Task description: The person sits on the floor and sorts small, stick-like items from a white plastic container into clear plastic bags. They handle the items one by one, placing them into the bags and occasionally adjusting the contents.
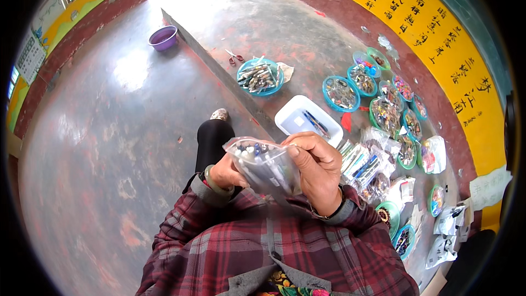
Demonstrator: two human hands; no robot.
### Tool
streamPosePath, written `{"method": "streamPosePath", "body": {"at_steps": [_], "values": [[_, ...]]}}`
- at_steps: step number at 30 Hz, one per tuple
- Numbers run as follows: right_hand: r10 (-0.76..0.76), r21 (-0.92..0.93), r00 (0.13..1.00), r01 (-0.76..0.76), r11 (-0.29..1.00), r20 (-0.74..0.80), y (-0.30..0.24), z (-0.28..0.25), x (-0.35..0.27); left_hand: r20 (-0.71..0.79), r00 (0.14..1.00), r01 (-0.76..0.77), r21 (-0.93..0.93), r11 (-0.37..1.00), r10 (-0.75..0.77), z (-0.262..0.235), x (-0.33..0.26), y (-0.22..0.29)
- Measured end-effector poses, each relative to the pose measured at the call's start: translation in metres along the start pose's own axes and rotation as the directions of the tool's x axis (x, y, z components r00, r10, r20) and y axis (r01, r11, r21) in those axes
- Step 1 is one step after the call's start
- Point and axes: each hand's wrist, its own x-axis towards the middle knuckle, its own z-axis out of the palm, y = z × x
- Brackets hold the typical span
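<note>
A see-through zip bag packed with pens is held upright in front of my body, its mouth toward the top. My left hand grips its left side, with the fingers partly hidden behind the bag. At the upper right corner, the thumb and forefinger of my right hand pinch the bag's edge. Just beyond my right hand, a white plastic tray holds a few dark and blue pens. To the right lie several more see-through bags of pens.
Farther ahead, a blue basket full of pens stands on a raised floor step, with red-handled scissors beside it. A purple basin sits on the lower floor. Many baskets of small parts crowd the right, near the wall.
</note>
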Motion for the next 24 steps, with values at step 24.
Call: {"method": "streamPosePath", "body": {"at_steps": [24], "values": [[0.125,-0.378,0.971,-0.196,0.905,-0.205,0.126,-0.067,0.006,0.094,0.996,0.036,-0.29,0.956,-0.009,-0.068,-0.014,-0.015]]}}
